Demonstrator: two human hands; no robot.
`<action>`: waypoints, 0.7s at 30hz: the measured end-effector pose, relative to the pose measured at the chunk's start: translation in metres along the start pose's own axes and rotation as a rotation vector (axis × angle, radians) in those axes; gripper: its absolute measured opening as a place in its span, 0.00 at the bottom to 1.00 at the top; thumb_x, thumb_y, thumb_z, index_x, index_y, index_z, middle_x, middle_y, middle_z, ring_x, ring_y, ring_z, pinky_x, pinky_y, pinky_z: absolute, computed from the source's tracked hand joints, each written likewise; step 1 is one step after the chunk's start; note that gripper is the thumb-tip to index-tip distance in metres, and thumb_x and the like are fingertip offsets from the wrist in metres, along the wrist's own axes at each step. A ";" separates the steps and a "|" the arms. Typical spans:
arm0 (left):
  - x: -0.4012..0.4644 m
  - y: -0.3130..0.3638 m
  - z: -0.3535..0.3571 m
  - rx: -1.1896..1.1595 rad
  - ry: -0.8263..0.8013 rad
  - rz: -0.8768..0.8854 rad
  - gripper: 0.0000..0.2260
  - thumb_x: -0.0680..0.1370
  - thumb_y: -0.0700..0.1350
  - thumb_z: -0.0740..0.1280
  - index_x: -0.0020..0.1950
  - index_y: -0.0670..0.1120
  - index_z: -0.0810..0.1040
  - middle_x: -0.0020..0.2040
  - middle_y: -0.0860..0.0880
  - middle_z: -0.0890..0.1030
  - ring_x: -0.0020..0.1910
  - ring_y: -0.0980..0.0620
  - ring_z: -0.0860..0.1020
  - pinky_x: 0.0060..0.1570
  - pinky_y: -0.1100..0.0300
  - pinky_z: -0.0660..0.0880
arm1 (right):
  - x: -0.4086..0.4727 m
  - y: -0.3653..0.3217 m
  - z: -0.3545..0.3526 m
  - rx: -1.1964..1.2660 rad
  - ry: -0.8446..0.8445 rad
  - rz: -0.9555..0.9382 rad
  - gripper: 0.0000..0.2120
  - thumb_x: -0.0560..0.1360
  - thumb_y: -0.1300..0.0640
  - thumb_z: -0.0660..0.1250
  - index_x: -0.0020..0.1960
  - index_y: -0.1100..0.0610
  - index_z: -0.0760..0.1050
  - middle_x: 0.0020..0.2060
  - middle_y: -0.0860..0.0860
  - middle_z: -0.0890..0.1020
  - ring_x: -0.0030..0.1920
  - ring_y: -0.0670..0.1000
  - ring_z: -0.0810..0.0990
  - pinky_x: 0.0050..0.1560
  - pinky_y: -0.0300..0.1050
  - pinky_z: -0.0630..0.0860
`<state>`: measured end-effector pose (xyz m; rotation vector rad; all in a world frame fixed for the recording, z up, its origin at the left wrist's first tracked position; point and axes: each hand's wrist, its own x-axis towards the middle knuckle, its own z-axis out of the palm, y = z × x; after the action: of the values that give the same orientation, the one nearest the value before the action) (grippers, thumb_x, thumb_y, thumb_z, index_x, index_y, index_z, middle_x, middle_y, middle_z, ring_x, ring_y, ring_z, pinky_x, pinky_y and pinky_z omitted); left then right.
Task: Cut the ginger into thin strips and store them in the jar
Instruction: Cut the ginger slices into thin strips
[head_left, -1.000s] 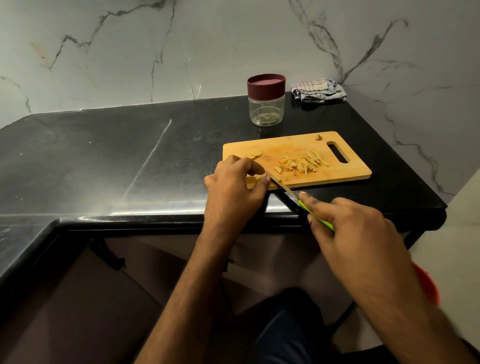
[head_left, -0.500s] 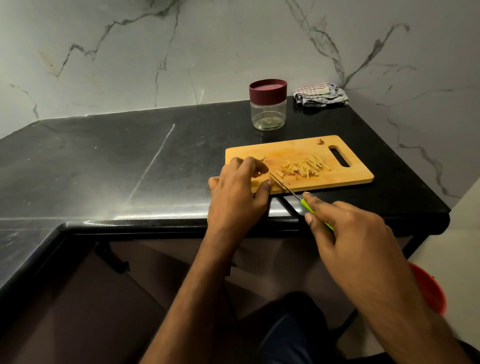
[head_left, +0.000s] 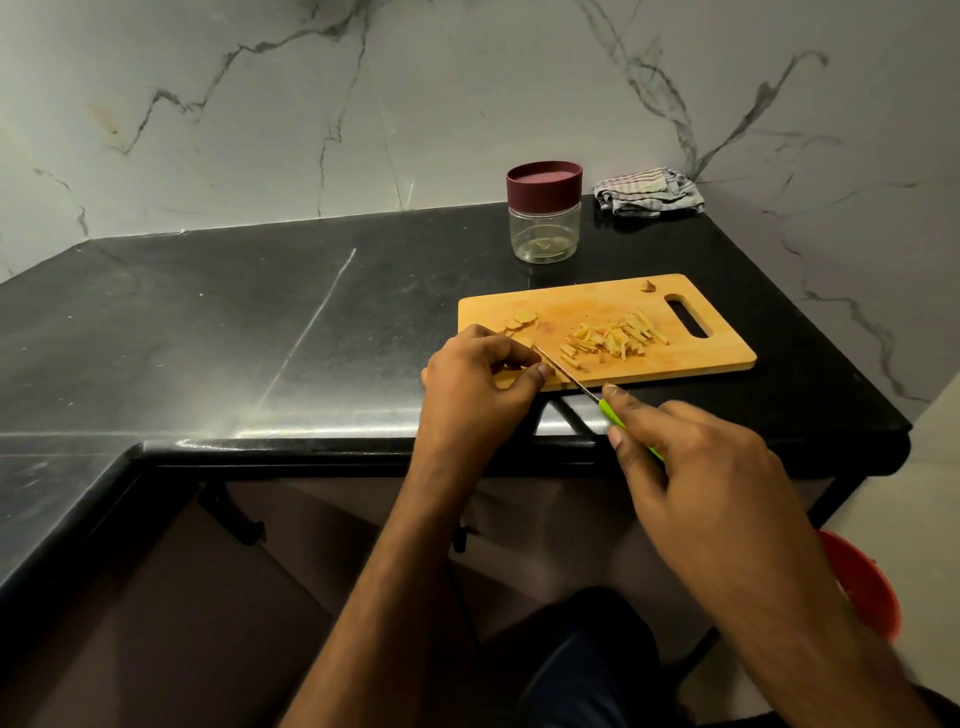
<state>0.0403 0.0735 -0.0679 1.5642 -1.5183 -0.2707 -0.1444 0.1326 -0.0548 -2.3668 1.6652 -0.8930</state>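
Cutting: the right hand (head_left: 691, 467) was wrapped round the green knife (head_left: 582, 387), blade across the cutting board (head_left: 727, 358) edge.
Left hand (head_left: 478, 384): fingers curled, pinning ginger slices (head_left: 519, 325) at the board's near-left corner; what lay beneath them was hidden.
Risk: thumb sat just beside the blade, so a slip could likely nick it; slices near the edge might slide off.
Strips (head_left: 608, 340): one loose pile mid-board.
Jar (head_left: 544, 213): one, lid on, behind the board.
Count: one knife, one board, one cloth (head_left: 649, 192).
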 end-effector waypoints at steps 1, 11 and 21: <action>0.000 0.000 0.000 -0.007 -0.004 -0.004 0.02 0.73 0.51 0.76 0.45 0.56 0.86 0.45 0.57 0.79 0.48 0.57 0.78 0.55 0.43 0.77 | -0.001 0.000 0.001 0.001 -0.007 0.000 0.21 0.77 0.48 0.59 0.70 0.46 0.70 0.35 0.43 0.70 0.33 0.40 0.68 0.30 0.32 0.59; 0.004 0.003 -0.001 0.007 -0.084 -0.048 0.07 0.74 0.50 0.75 0.38 0.60 0.80 0.46 0.58 0.79 0.50 0.55 0.78 0.58 0.38 0.74 | -0.005 -0.001 -0.007 0.044 -0.005 -0.004 0.19 0.76 0.47 0.60 0.67 0.46 0.74 0.33 0.43 0.72 0.32 0.41 0.70 0.28 0.33 0.61; 0.005 0.009 -0.005 0.059 -0.125 -0.043 0.08 0.75 0.49 0.73 0.37 0.57 0.79 0.46 0.56 0.78 0.50 0.54 0.77 0.61 0.40 0.70 | 0.015 -0.007 -0.001 0.060 -0.072 0.038 0.17 0.78 0.50 0.63 0.67 0.45 0.74 0.38 0.47 0.79 0.36 0.44 0.75 0.32 0.30 0.65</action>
<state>0.0389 0.0729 -0.0569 1.6542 -1.6029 -0.3571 -0.1361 0.1224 -0.0458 -2.2924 1.6269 -0.8294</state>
